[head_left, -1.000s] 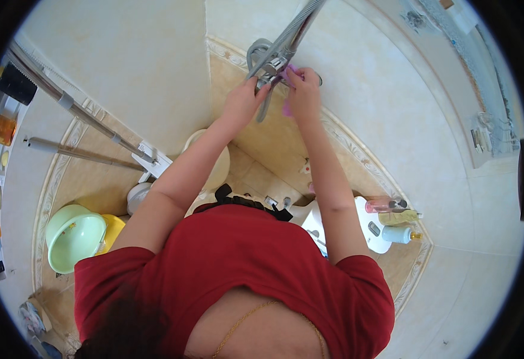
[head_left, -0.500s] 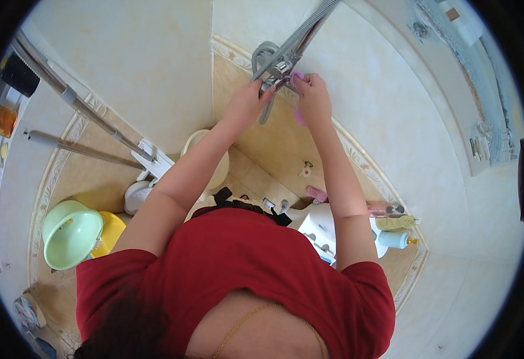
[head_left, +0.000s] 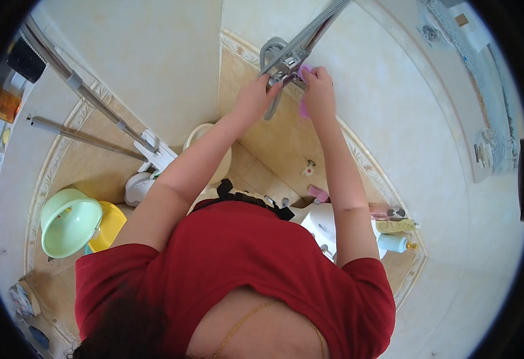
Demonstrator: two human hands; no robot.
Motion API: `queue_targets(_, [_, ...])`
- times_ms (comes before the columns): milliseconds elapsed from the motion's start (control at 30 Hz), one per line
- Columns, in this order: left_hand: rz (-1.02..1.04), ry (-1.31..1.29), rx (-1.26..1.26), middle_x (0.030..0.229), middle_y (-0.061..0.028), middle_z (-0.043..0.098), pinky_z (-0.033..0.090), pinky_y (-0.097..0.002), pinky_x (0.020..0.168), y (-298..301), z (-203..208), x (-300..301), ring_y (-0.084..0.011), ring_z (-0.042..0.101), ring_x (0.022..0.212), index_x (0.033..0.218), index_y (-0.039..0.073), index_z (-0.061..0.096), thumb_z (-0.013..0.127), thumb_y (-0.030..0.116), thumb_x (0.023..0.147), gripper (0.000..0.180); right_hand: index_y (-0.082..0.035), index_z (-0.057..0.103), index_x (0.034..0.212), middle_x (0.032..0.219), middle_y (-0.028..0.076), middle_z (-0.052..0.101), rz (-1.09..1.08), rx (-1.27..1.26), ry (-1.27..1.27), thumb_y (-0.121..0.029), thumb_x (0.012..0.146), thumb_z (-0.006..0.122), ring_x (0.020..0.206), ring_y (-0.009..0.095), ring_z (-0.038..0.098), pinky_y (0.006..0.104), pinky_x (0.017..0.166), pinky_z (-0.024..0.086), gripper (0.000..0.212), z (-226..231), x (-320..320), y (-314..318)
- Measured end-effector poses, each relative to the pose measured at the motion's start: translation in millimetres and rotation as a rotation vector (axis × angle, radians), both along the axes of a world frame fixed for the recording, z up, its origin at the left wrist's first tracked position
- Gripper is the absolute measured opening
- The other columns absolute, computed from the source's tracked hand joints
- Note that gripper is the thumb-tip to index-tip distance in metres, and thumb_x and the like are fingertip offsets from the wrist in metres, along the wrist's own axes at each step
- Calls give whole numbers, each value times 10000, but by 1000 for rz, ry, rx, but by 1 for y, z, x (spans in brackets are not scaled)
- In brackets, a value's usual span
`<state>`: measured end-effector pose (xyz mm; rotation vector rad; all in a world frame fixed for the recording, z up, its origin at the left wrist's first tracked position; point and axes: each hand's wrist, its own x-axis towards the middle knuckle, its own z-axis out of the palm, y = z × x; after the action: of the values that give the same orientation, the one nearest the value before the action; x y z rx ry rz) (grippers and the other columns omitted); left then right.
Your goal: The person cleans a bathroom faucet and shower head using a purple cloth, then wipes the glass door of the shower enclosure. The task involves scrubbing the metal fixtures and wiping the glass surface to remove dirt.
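Note:
A chrome shower faucet (head_left: 287,64) is mounted on the tiled wall ahead, with a grey shower hose (head_left: 310,33) looped beside it and running up to the right. My left hand (head_left: 253,100) is closed on the faucet's lower left part, its thumb toward the metal body. On the faucet's right side, my right hand (head_left: 320,94) pinches a pinkish-purple cloth (head_left: 304,107) against the fitting. Part of the cloth hangs below the fingers. Both hands partly hide the faucet where they touch it.
At the left stand green basins (head_left: 73,230), a yellow basin (head_left: 111,226) and metal poles (head_left: 76,84). A cream bucket (head_left: 219,157) sits behind my left forearm. Beyond my right elbow lie a light blue bottle (head_left: 393,242) and a yellowish cloth (head_left: 395,226). A white appliance (head_left: 319,224) stands below.
The whole view has shifted slightly. My left hand keeps its hold at the faucet, and my right hand stays on its right side with the cloth, its fingers slightly turned.

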<state>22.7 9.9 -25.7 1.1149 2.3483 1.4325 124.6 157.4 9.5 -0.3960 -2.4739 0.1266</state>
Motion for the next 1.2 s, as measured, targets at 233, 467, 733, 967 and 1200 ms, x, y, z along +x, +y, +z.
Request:
queue_targets(233, [9,72,9,845,-203,639,469,-428,687,0,1,0,-366,614,772,1125,-6,585,560,369,929,424,-23,637,1046,943,149,570,44,-318,134,-47,840,588,892,318,561,383,771,462,213,-17,28,-6])
queue_targets(467, [41,98,40,837,-205,647,479,-429,696,4,-8,-2,-365,625,772,1115,-11,590,567,355,924,413,-28,632,1015,964,157,576,19,-392,250,-25,818,612,914,354,577,410,776,475,198,-12,10,-38])
queue_targets(733, [-26,61,52,806,-199,657,497,-393,694,3,-2,-3,-329,649,755,1110,-26,600,573,330,924,403,-86,642,977,958,119,586,-117,-259,200,-94,838,610,853,343,603,443,717,495,142,-52,7,-23])
queue_targets(967, [-40,56,96,902,-269,641,488,-449,735,3,-9,-6,-417,623,812,1134,-74,581,558,331,923,457,-40,673,1011,929,153,625,-124,-483,335,-63,790,640,832,346,613,404,741,494,225,-39,1,-45])
queue_targets(1200, [-14,16,-25,850,-254,647,489,-439,713,3,-3,-6,-402,632,782,1142,-59,587,532,367,931,479,-71,654,1099,1016,169,633,-147,-456,402,-111,839,581,883,343,621,419,748,500,273,-52,-7,-46])
